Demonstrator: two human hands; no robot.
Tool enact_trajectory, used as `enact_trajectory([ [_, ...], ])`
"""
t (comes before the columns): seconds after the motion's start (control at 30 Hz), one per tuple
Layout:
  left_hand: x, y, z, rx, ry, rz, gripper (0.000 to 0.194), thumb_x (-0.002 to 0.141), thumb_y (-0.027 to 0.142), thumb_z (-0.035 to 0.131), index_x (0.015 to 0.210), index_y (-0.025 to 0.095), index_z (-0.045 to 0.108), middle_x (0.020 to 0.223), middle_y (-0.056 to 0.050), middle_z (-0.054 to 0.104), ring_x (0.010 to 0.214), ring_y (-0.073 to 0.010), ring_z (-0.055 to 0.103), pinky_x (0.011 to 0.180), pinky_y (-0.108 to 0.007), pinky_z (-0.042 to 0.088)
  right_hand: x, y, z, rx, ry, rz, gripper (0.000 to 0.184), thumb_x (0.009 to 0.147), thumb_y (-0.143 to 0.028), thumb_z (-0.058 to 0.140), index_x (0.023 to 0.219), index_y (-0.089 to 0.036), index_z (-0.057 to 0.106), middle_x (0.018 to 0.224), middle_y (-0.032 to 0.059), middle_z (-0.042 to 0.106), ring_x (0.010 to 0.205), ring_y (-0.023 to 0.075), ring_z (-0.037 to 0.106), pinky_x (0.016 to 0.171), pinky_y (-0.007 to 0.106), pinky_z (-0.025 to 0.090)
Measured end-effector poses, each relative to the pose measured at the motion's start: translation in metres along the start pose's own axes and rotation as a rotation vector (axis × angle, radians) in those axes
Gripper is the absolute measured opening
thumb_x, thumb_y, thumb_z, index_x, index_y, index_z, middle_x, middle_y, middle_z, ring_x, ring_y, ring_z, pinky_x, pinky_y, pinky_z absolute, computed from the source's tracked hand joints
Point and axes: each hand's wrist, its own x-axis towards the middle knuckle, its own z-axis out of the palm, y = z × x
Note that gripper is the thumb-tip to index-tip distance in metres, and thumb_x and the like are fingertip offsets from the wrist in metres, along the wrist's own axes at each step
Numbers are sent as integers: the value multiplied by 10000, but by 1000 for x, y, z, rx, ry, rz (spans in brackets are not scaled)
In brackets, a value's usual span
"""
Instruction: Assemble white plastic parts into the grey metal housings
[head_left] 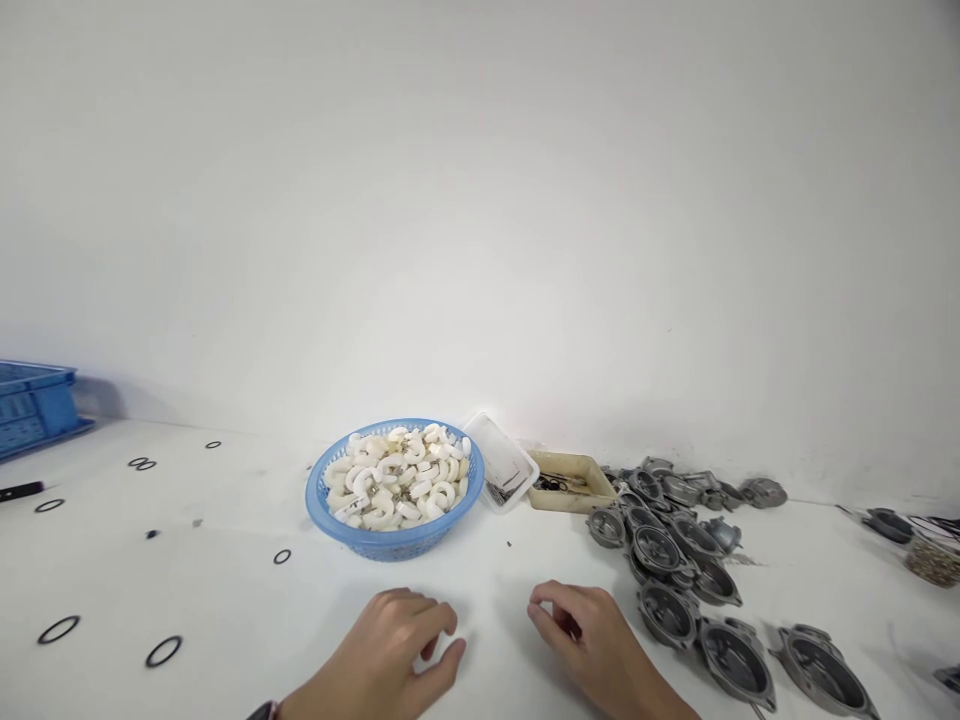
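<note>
My left hand (401, 650) hovers low over the white table, in front of the blue basket. Its fingers are loosely bent, with a gap between thumb and index finger, and nothing shows in it. Across from it, my right hand (589, 640) is loosely curled, thumb and index tips close together; no object is visible there either. The round blue basket (319, 505) holds a heap of white, curved plastic pieces (397, 475). Nearest to my right hand are grey metal housings (667, 612) with round openings, piled and spread to its right.
Behind lie a tilted clear plastic box (491, 445) and a beige tray (576, 503) with small dark parts. Several black rings (163, 652) are scattered at left, near a black-handled tool (21, 491) and a blue crate (45, 405). A container of small pieces (932, 562) stands far right.
</note>
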Motion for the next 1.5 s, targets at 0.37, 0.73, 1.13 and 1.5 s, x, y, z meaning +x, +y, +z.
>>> enact_trajectory([
  [0.37, 2, 0, -3, -29, -17, -2, 180, 1018, 296, 473, 876, 239, 566, 667, 47, 603, 591, -162, 574, 604, -306, 357, -2, -4, -3, 30, -7, 4, 313, 1017, -428, 493, 943, -231, 725, 636, -36, 580, 595, 139, 505, 617, 253, 367],
  [0.73, 4, 1, -5, -47, -2, 29, 195, 1017, 291, 474, 853, 231, 562, 651, 47, 601, 564, -147, 557, 594, -291, 343, -2, -4, -4, 24, -24, -4, 300, 1017, -415, 493, 941, -236, 723, 634, -42, 589, 591, 137, 512, 628, 257, 380],
  [1.13, 4, 2, -6, -69, 23, 31, 162, 980, 262, 516, 835, 224, 577, 634, 39, 607, 551, -144, 564, 596, -292, 339, -2, -5, -4, 40, -41, -10, 330, 1025, -444, 472, 923, -238, 710, 626, -37, 572, 586, 147, 502, 614, 254, 377],
  [1.5, 2, 5, -5, -77, -7, 0, 159, 983, 282, 512, 849, 235, 583, 658, 34, 628, 582, -159, 595, 630, -301, 357, -3, -3, -1, 23, -59, -18, 339, 1031, -462, 466, 936, -244, 707, 631, -38, 571, 582, 145, 503, 619, 261, 380],
])
